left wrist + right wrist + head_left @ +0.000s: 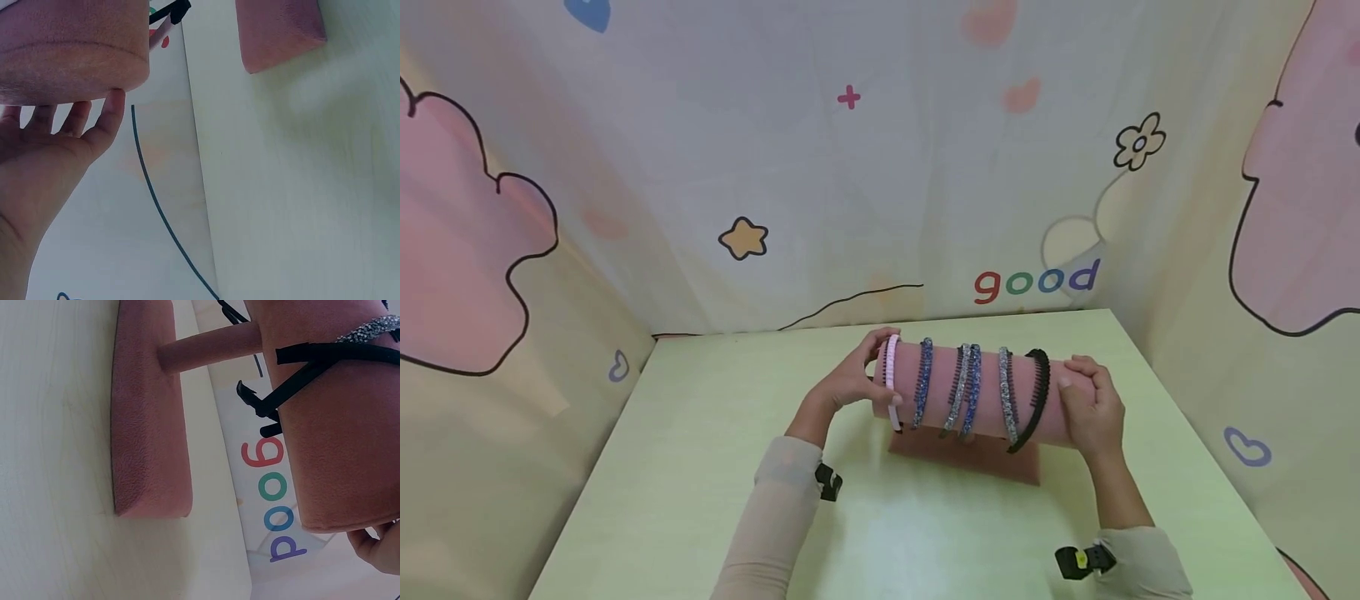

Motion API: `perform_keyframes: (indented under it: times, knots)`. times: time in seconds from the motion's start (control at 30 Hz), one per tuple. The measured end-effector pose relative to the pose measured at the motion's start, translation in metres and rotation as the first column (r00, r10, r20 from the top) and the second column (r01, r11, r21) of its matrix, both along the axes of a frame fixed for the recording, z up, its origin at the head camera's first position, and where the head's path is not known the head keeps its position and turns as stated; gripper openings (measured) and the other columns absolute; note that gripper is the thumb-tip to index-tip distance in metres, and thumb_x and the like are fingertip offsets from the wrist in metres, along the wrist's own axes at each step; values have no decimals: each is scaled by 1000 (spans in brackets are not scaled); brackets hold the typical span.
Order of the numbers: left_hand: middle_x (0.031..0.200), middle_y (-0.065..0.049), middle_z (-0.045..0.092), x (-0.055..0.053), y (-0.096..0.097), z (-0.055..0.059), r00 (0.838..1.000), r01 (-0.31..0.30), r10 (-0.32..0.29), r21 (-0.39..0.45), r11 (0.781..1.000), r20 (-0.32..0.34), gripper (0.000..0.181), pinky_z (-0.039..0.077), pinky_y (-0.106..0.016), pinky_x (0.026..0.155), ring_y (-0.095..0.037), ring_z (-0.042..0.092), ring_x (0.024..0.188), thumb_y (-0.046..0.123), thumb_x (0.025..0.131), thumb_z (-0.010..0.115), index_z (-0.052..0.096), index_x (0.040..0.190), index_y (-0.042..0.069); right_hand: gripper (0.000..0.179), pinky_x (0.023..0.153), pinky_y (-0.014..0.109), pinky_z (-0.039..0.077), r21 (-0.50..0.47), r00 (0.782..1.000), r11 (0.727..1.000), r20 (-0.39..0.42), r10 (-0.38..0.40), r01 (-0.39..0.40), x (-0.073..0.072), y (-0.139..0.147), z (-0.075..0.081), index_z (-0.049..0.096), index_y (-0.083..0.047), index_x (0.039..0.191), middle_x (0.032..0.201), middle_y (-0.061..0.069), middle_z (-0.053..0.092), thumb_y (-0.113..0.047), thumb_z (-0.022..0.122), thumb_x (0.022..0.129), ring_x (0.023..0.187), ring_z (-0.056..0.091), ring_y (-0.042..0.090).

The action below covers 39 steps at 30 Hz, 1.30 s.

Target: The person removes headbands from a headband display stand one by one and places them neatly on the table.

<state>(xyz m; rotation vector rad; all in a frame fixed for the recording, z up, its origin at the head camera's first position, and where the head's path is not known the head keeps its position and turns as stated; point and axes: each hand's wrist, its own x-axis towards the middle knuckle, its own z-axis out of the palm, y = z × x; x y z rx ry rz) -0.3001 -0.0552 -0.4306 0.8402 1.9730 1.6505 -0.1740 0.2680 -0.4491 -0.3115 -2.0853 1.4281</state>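
Observation:
A pink velvety headband stand (pixel 940 382) has a thick horizontal roll over a flat base (pixel 977 463). A short post (pixel 212 347) joins the two in the right wrist view. My left hand (pixel 853 379) grips the roll's left end, thumb in front over a pale pink headband (pixel 891 367). My right hand (pixel 1096 408) holds the right end, with its thumb on the front and fingers over the top. Between the hands, toothed headbands circle the roll: glittery blue (pixel 922 383), silver (pixel 957 392), another blue (pixel 973 392), another silver (pixel 1006 392) and black (pixel 1040 396).
The stand's base rests on a pale green table (pixel 722 475). Behind the table rises a printed cloth backdrop (pixel 850 183), with more patterned cloth at both sides. Black wrist devices sit at the left sleeve (pixel 786 500) and the right sleeve (pixel 1142 558).

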Motion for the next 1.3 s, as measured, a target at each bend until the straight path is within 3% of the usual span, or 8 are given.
perform_keyframes:
  times: [0.13,0.27,0.4,0.53,0.63,0.77,1.07,1.3]
  knots:
    - [131,-9,37,-10,2,-13,999,36,-36,-10,999,6,107,45,-40,87,-26,39,115,2,61,82,20,146,24,27,91,24,32,-4,1000,1000,1,-9,9,0,2,-1,57,-5,112,127,3,53,-21,54,91,119,45,18]
    - [132,-6,37,-10,2,-9,998,62,-62,-46,997,-16,110,45,-40,88,-24,39,117,4,58,85,21,145,29,27,91,25,33,-13,1000,1000,3,-16,16,1,2,0,57,-5,113,127,3,53,-20,53,91,119,44,19]
    - [138,-4,34,-9,0,-3,998,38,-42,-80,996,-54,109,40,-39,94,-25,35,125,6,59,86,22,145,26,27,92,25,32,-31,1000,999,0,-14,14,4,-2,6,57,-2,113,128,6,52,-18,53,92,120,44,21]
    - [145,-9,26,-3,-5,7,999,16,-19,-61,998,-39,108,34,-43,99,-31,28,131,5,60,85,20,146,16,27,91,24,32,-37,1000,999,-16,-11,10,4,-7,9,56,1,113,128,10,51,-15,53,91,120,44,22]
    - [147,-13,23,3,-8,13,1000,-2,2,-27,1000,-15,106,32,-46,99,-33,27,131,3,62,83,17,145,11,27,90,22,33,-30,1000,999,-14,-17,16,1,-5,5,57,-1,113,127,7,52,-16,54,91,118,45,19]
    - [144,-12,26,7,-11,12,999,-36,36,3,999,-3,102,32,-47,98,-32,32,128,4,65,81,18,144,12,27,89,23,34,-21,1000,1000,-14,-18,18,-2,-1,-1,59,-5,113,127,2,53,-19,55,90,118,46,16]
    - [142,-14,31,14,-20,-4,994,-109,110,53,993,-14,101,31,-54,97,-36,34,126,4,64,82,22,145,13,26,90,24,33,-27,1000,999,-11,-19,19,0,-1,-3,58,-5,112,126,2,54,-20,55,91,118,45,16]
    - [148,-11,23,25,-24,-13,969,-248,248,56,967,-3,104,29,-55,98,-36,29,129,7,63,85,24,146,22,28,91,23,33,-34,1000,999,-12,-12,11,6,-8,9,56,0,113,127,9,52,-16,53,91,119,45,18]
